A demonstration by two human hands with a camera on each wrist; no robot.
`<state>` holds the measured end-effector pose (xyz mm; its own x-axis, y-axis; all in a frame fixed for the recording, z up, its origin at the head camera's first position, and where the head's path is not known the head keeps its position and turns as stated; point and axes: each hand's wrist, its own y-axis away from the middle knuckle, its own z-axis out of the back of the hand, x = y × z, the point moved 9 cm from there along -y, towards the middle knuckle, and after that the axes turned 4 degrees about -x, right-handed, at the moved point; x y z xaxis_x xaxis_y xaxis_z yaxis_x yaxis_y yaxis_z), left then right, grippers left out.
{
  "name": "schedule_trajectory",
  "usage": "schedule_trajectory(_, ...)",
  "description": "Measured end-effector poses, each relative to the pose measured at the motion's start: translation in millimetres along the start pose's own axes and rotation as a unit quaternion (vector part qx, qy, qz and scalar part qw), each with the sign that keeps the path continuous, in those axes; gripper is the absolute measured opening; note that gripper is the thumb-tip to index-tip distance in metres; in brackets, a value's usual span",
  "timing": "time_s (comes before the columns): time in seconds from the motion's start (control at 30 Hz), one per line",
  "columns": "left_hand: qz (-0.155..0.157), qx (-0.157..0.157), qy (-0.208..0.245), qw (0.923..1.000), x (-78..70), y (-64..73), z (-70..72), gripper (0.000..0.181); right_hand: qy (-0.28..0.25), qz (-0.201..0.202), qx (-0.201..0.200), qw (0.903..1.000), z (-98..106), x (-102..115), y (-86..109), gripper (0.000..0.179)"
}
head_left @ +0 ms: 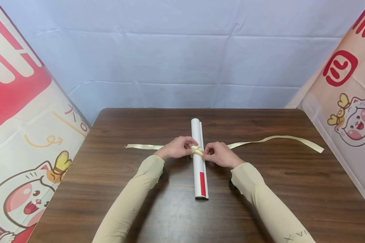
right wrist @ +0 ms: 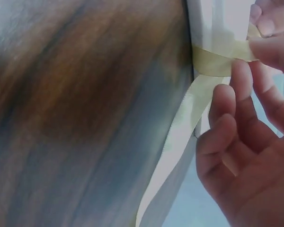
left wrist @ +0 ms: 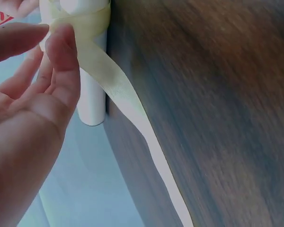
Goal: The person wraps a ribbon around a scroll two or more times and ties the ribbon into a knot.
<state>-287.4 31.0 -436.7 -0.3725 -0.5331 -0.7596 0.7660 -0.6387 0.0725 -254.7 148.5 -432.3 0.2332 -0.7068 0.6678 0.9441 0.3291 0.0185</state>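
A white rolled-up sheet (head_left: 197,168) with a red patch near its close end lies lengthwise on the table. Around its middle goes a pale yellow satin ribbon (head_left: 197,150), crossed over on top. From the left side, my left hand (head_left: 177,147) pinches the ribbon (left wrist: 92,54) at the wrap with thumb and forefinger. My right hand (head_left: 221,154) pinches the ribbon (right wrist: 213,64) on the other side, its remaining fingers curled beside the roll. One ribbon tail runs left across the table; a longer one curves off to the right.
Everything lies on a dark wood-grain table (head_left: 109,189) with rounded far corners. A pale cloth backdrop (head_left: 182,60) hangs behind it. Printed cartoon panels stand along the left (head_left: 24,152) and right (head_left: 346,101) sides.
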Motion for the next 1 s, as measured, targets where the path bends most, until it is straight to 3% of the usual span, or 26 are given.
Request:
schedule_trajectory(0.23,-0.005,-0.027,-0.074,0.9969,0.3,1.6,2.7,0.027,0.007,-0.002,0.02,0.9998,3.3,3.3,5.5,0.01)
schedule_trajectory(0.53,-0.017,-0.03,-0.123,0.9918,1.6,4.6,5.9,0.027,-0.033,0.008,0.03,0.999,13.5,-0.8,6.9,0.007)
schedule_trajectory(0.7,-0.005,-0.026,-0.142,0.9895,2.8,6.9,8.0,0.021,-0.026,-0.001,0.05,0.9984,19.5,-6.4,8.5,0.015)
schedule_trajectory(0.87,0.008,-0.018,-0.169,0.9855,4.9,10.5,8.5,0.011,-0.005,0.0,0.084,0.9965,20.8,-10.4,11.3,0.003)
schedule_trajectory(1.0,0.016,-0.013,-0.187,0.9822,6.4,15.4,10.1,0.009,-0.039,0.022,0.089,0.995,22.2,-9.5,13.0,0.015)
